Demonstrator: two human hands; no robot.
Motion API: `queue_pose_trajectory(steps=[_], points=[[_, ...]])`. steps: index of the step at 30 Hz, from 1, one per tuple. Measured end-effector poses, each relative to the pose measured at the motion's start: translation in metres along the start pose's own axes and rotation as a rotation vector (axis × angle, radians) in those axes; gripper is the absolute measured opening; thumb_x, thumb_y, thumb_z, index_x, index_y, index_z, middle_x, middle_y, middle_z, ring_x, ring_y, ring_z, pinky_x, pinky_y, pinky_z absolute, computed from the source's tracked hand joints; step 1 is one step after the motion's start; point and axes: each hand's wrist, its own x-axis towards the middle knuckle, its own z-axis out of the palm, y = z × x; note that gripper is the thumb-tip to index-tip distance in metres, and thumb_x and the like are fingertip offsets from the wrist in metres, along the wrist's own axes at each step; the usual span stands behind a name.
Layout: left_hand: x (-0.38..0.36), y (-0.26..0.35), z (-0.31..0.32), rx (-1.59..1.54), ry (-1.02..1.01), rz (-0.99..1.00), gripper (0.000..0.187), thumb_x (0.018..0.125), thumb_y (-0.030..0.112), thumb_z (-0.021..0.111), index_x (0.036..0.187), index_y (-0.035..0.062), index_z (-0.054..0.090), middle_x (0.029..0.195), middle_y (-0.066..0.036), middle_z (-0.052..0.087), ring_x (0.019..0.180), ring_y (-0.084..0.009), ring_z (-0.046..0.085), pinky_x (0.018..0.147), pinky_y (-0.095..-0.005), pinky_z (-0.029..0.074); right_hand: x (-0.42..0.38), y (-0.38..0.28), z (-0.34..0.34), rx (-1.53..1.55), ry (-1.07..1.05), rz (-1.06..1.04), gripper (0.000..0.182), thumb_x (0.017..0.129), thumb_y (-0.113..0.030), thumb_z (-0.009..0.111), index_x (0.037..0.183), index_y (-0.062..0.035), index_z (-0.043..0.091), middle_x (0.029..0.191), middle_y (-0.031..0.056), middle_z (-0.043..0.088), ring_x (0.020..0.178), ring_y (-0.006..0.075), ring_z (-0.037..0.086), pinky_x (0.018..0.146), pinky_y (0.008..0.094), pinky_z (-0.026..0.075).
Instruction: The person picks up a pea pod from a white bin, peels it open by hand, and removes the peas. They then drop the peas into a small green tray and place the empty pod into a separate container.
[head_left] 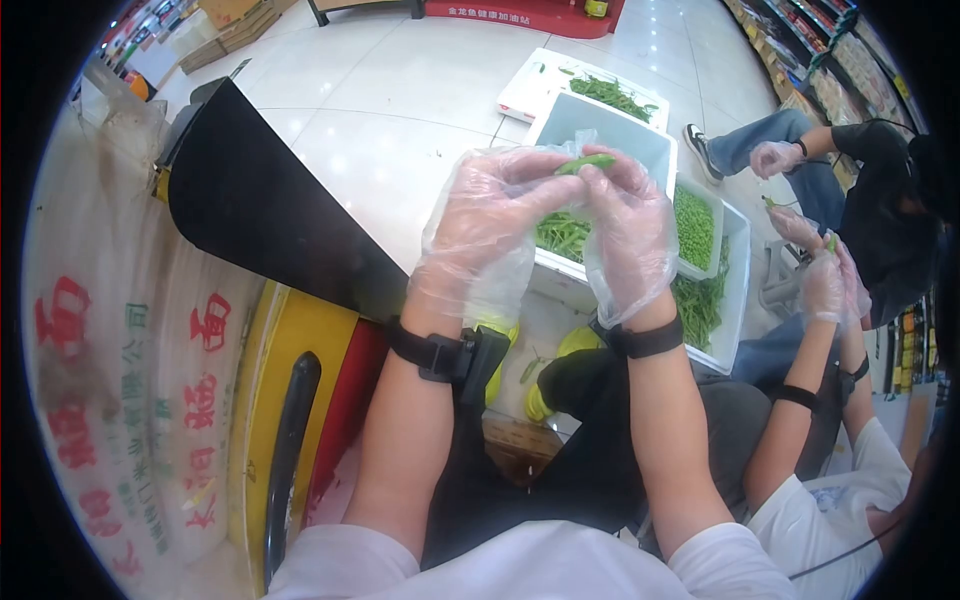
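A green pea pod is held up between my two hands, above a white foam box. My left hand, in a clear plastic glove, has its thumb and fingers closed at the pod's left end. On the other end, the thumb and fingers of my gloved right hand pinch the pod. Green pods lie in the box below my hands, partly hidden by them. Beside my right hand stands a clear tub of shelled green peas.
A second white box of pods stands at right, and a white lid with more pods lies behind. Two gloved co-workers sit on the right; one pair of hands holds a pod. A black panel rises at left.
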Motion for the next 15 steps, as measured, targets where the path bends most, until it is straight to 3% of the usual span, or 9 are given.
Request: queue_pose_trajectory(steps=[10,15], points=[[0.005,-0.008,-0.007,0.264,-0.008,0.048,0.023,0.081,0.004,0.070,0.101,-0.0071,0.067,0.091,-0.010,0.069,0.084,-0.0119,0.062,0.078,-0.0246,0.050,-0.003,0.002,0.001,-0.097,0.050,-0.013,0.026,0.090,-0.019,0.064,0.103,0.0031,0.067,0.081,0.0000,0.062,0.070,0.0057,0.050,0.064,0.0200,0.041],[0.006,-0.015,-0.010,0.197,-0.016,0.003,0.022,0.081,0.003,0.070,0.100,-0.0079,0.067,0.090,-0.011,0.069,0.084,-0.0126,0.062,0.079,-0.0252,0.050,-0.003,0.001,0.001,-0.192,0.072,-0.005,0.025,0.091,-0.018,0.062,0.100,0.0031,0.069,0.077,0.0006,0.061,0.069,0.0058,0.050,0.063,0.0197,0.040]])
